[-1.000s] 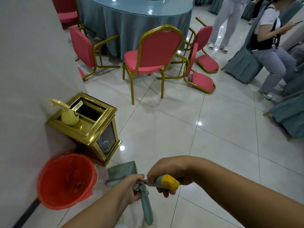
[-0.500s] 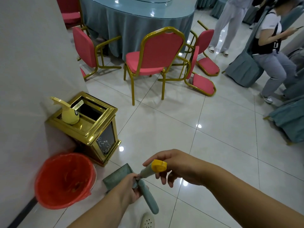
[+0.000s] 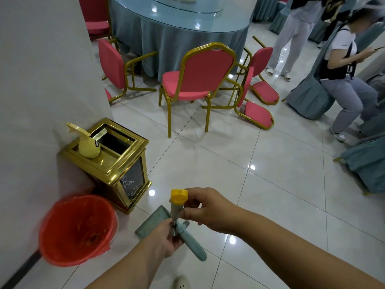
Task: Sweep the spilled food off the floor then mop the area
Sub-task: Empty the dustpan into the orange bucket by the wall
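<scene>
Over the tiled floor [image 3: 239,163], the right hand [image 3: 205,207] pinches the yellow-capped broom handle [image 3: 177,205] upright while the left hand [image 3: 166,236] curls its fingers round the dustpan handle [image 3: 192,246], the dustpan [image 3: 153,223] hanging beside the red bin [image 3: 77,229].

Bucket [image 3: 77,229] beside bin [image 3: 116,163], both against wall [image 3: 41,80].

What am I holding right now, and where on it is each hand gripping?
Two tool handles. The right hand pinches the yellow-capped handle just below its cap; the left hand grips where it meets the teal handle.
</scene>
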Motion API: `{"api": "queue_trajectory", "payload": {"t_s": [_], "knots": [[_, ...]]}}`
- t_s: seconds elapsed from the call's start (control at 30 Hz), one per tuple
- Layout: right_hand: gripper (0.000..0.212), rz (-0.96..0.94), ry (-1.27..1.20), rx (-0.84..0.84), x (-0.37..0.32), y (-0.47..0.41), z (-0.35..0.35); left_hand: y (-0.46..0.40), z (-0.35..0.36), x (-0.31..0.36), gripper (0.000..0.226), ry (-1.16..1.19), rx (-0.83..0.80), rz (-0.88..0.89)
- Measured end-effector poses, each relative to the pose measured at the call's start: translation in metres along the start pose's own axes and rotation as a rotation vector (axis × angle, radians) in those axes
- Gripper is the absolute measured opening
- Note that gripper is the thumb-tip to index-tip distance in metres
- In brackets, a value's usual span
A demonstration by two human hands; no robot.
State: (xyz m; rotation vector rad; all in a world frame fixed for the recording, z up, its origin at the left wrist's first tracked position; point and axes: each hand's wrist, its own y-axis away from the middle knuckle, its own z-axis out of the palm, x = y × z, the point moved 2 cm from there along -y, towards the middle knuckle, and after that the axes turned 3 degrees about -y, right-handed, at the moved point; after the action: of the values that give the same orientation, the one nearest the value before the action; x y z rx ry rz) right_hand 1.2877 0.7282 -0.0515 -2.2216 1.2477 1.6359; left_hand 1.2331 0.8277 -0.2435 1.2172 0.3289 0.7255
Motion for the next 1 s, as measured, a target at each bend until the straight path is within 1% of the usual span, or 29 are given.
{"api": "queue_trajectory", "payload": {"t_s": [0.1,0.2,0.23,0.27,0.33,0.4,0.47,0.5,0.63,0.73,0.8,0.9,0.93,1.0], "knots": [[0.027,0.010,0.027,-0.003,0.005,0.001,-0.002,0.001,0.005,0.000,0.039,-0.017,-0.018,-0.005],[0.028,0.013,0.045,0.014,0.010,0.005,-0.006,0.002,0.009,0.002,0.029,-0.116,-0.068,0.015],[0.028,0.010,0.046,0.018,0.011,0.006,-0.008,0.006,0.010,0.003,0.023,-0.181,-0.058,0.041],[0.028,0.006,0.051,0.020,0.011,0.007,-0.009,0.009,0.011,0.005,0.022,-0.245,-0.030,0.079],[0.026,0.010,0.061,0.032,0.014,0.010,-0.012,0.015,0.012,0.009,0.028,-0.356,0.005,0.165],[0.027,0.019,0.038,0.054,0.016,0.013,-0.015,0.018,0.014,0.012,0.037,-0.452,0.000,0.248],[0.037,0.018,0.010,0.076,0.020,0.015,-0.017,0.017,0.018,0.011,0.047,-0.490,-0.028,0.292],[0.039,0.019,-0.002,0.084,0.022,0.015,-0.017,0.017,0.020,0.009,0.051,-0.500,-0.025,0.310],[0.044,0.031,-0.050,0.146,0.030,0.014,-0.009,0.027,0.025,0.005,0.054,-0.494,0.067,0.425],[0.047,0.148,-0.127,0.241,0.041,0.013,0.003,0.039,0.022,0.003,0.056,-0.434,0.075,0.470],[0.037,0.267,-0.205,0.321,0.049,0.014,0.011,0.053,0.018,0.002,0.057,-0.402,0.061,0.507],[0.015,0.387,-0.294,0.382,0.057,0.017,0.026,0.070,0.004,0.000,0.059,-0.378,0.052,0.547],[0.012,0.405,-0.310,0.386,0.057,0.017,0.032,0.074,-0.002,0.000,0.059,-0.358,0.050,0.568],[0.016,0.442,-0.299,0.360,0.055,0.018,0.046,0.085,-0.017,-0.003,0.059,-0.308,0.056,0.598]]}}
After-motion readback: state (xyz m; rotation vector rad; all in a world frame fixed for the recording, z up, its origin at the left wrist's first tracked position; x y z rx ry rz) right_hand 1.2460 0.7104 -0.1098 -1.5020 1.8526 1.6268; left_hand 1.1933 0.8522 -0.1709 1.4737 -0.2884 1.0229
